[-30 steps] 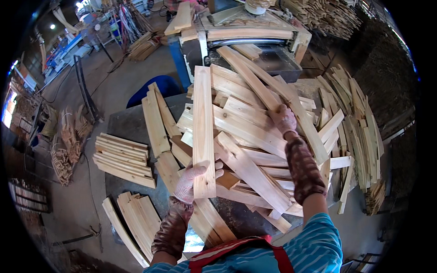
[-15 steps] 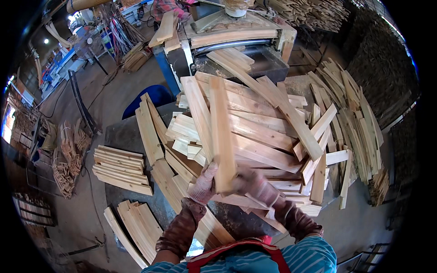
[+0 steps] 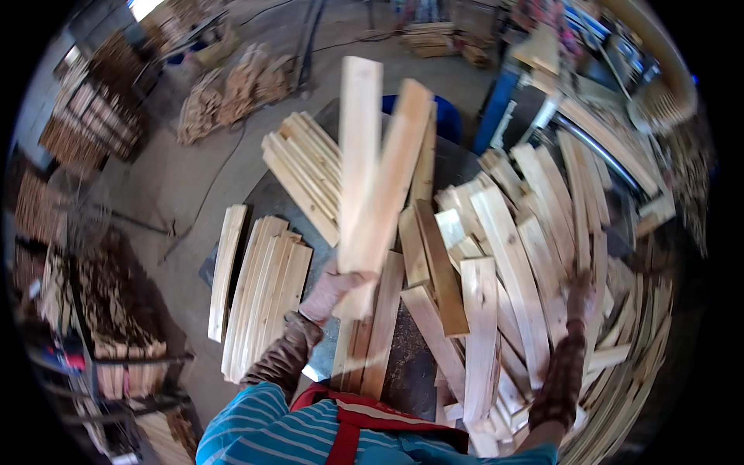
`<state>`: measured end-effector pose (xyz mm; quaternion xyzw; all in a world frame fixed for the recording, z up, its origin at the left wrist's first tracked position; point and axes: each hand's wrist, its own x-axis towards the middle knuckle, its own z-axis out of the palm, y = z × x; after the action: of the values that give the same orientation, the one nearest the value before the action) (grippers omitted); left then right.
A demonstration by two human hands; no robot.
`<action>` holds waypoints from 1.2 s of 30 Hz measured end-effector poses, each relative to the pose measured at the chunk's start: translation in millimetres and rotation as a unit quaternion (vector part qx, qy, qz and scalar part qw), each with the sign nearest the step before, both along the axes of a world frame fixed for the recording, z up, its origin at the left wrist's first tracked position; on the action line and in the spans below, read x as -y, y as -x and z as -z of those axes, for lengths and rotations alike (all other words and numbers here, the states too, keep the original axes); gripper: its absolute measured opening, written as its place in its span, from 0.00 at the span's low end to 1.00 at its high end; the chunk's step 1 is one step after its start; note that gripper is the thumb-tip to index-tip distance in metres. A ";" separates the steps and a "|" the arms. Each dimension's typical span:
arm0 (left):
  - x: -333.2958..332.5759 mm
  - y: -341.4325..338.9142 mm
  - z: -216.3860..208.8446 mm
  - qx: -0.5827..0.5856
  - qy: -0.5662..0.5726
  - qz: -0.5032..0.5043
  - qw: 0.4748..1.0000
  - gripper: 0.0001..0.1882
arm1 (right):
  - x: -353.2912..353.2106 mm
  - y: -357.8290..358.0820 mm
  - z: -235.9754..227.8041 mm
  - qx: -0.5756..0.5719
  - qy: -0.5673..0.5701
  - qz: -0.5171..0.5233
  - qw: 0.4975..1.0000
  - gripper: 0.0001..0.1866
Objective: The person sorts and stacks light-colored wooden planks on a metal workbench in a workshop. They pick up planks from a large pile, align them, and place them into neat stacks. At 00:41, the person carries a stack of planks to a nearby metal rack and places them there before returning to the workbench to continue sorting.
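Two pale wooden boards stick up from my gloved left hand [image 3: 329, 296], which is closed round their lower ends. The left board [image 3: 361, 139] stands nearly upright, and the right board [image 3: 401, 159] leans away so the two fan apart at the top. My gloved right hand [image 3: 577, 301] reaches into the heap of loose boards [image 3: 508, 263] on the right. It touches or lies close to a long board there, but blur hides its fingers. More boards [image 3: 385, 318] lie on the dark table just behind and beside my left hand.
Stacked boards [image 3: 267, 298] lie at the table's left, with another stack [image 3: 304, 174] farther back. A machine with a metal roller [image 3: 604, 159] stands at far right, near a person in a checked sleeve [image 3: 539, 15]. Behind the table is a blue rounded object [image 3: 446, 120]. Wood bundles [image 3: 244, 89] sit on the floor.
The view has swung left. My right hand has left the board it was at beside my left hand and moved out to the heap. My left hand holds the boards up, away from the heap.
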<state>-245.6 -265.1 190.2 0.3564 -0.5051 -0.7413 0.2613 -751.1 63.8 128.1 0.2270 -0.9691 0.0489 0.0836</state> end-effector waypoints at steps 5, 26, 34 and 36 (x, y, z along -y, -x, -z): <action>101.2 -73.4 118.6 0.116 0.024 -0.277 0.954 0.32 | 86.8 -57.6 -90.5 0.123 -0.066 -0.067 0.988 0.22; 237.2 -39.3 239.6 0.153 -0.010 -0.429 0.890 0.45 | 648.2 -295.7 178.5 0.693 0.186 -0.224 0.660 0.22; 287.5 -49.1 224.1 -0.109 -0.095 -0.426 0.893 0.39 | 625.1 -361.4 150.8 0.591 0.129 -0.305 0.736 0.28; 294.0 -57.6 220.6 -0.134 -0.119 -0.417 0.891 0.38 | 637.2 -365.4 129.8 0.519 0.091 -0.391 0.755 0.27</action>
<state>-188.0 -559.0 -30.4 0.4599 -0.1785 -0.6592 0.5676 -385.6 -573.4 -1.7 0.5178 -0.6815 0.2752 -0.4379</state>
